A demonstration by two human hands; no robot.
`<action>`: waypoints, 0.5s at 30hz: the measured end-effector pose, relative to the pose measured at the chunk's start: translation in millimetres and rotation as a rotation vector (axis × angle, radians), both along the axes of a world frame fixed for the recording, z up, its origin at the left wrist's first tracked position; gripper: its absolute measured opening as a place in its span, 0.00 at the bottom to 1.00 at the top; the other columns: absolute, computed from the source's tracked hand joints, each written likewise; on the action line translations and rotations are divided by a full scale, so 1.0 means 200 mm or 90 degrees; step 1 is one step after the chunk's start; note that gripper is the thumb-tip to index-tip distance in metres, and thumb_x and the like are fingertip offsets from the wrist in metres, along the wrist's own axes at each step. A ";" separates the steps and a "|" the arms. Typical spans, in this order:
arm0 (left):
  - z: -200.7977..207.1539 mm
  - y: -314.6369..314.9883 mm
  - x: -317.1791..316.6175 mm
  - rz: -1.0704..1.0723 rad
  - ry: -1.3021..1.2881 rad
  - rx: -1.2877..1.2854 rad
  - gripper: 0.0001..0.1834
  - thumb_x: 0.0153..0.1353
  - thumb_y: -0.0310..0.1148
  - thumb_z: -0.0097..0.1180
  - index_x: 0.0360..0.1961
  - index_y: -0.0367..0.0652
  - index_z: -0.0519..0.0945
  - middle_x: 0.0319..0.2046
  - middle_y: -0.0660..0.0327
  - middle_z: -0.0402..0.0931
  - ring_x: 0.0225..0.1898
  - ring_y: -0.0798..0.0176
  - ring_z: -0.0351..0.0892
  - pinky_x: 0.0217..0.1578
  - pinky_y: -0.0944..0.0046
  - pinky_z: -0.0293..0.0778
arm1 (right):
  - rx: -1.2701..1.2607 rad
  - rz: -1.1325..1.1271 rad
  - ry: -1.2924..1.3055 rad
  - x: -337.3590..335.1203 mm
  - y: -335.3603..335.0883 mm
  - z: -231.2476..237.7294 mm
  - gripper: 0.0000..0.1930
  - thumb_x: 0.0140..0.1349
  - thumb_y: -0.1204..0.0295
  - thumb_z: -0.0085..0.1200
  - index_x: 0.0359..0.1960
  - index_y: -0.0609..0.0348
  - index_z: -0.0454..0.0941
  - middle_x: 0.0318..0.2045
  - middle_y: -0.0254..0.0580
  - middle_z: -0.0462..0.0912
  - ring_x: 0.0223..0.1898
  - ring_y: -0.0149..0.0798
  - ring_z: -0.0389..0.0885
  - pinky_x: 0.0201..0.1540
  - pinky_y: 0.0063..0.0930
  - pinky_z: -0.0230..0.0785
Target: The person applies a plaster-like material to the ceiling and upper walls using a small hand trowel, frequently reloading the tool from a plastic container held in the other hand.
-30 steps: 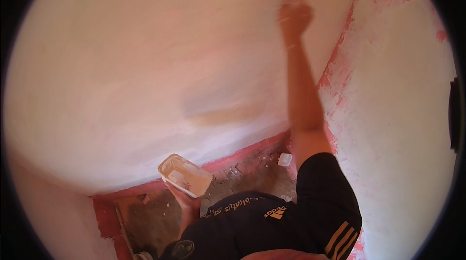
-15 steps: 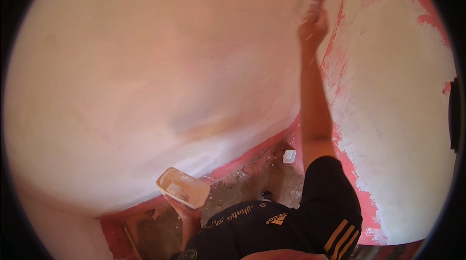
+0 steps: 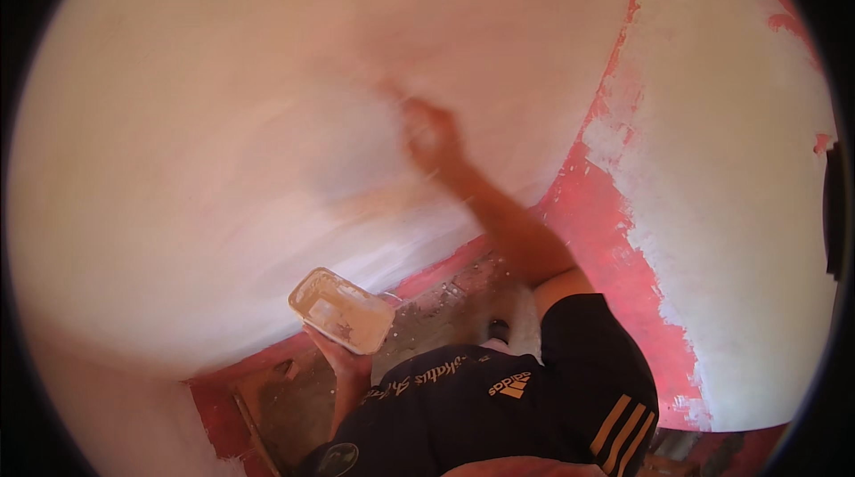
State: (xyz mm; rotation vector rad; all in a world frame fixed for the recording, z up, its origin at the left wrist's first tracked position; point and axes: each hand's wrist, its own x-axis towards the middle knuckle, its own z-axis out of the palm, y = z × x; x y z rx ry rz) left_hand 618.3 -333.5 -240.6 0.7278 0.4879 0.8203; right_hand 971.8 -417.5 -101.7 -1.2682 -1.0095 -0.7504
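My left hand [image 3: 346, 358] is wrapped round the underside and near side of a rectangular plastic tub [image 3: 385, 327]. The tub is tilted, its open top showing, with pale smeared residue inside. Raised in front of the pale wall [image 3: 223, 165], my right hand [image 3: 433, 137] is blurred by motion. Its fingers look curled, and a thin blurred shape sticks out ahead of them toward the wall. I cannot make out what that hand holds, nor whether it touches the surface.
A second wall [image 3: 730, 174] on the right carries a whitish coat with ragged edges over red paint [image 3: 583, 219]. The corner between the walls runs up beside my right arm. Below, a stained, speckled floor [image 3: 427, 321] meets a red strip along the wall base.
My right hand has swept left and down from near the corner to the middle of the wall, its elbow now bent. The tub in my left hand has risen slightly.
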 end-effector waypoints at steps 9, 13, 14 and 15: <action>-0.19 0.09 0.12 0.092 -0.007 0.009 0.39 0.73 0.67 0.28 0.73 0.52 0.59 0.66 0.61 0.66 0.66 0.54 0.68 0.64 0.48 0.67 | 0.134 -0.440 -0.018 0.69 0.18 -0.09 0.20 0.67 0.75 0.47 0.61 0.59 0.77 0.42 0.43 0.80 0.38 0.40 0.78 0.37 0.34 0.72; -0.23 0.14 0.04 -0.008 -0.035 0.065 0.39 0.73 0.67 0.28 0.73 0.52 0.59 0.66 0.62 0.66 0.65 0.56 0.69 0.64 0.51 0.68 | -0.015 -0.058 -0.018 -0.16 0.63 -0.40 0.25 0.63 0.85 0.46 0.62 0.55 0.75 0.54 0.51 0.82 0.54 0.50 0.83 0.54 0.39 0.78; -0.25 0.16 -0.01 0.000 -0.041 0.027 0.39 0.73 0.67 0.28 0.73 0.52 0.59 0.66 0.62 0.66 0.65 0.56 0.69 0.63 0.52 0.69 | -0.081 0.025 -0.021 -0.26 0.64 -0.45 0.24 0.63 0.85 0.46 0.60 0.56 0.77 0.52 0.52 0.83 0.51 0.52 0.84 0.52 0.40 0.79; -0.27 0.16 -0.01 0.043 -0.055 -0.001 0.39 0.73 0.68 0.28 0.72 0.52 0.60 0.65 0.63 0.67 0.64 0.56 0.70 0.62 0.52 0.71 | -0.082 0.037 0.036 -0.26 0.59 -0.47 0.19 0.62 0.83 0.50 0.55 0.60 0.80 0.44 0.56 0.85 0.44 0.57 0.85 0.47 0.44 0.79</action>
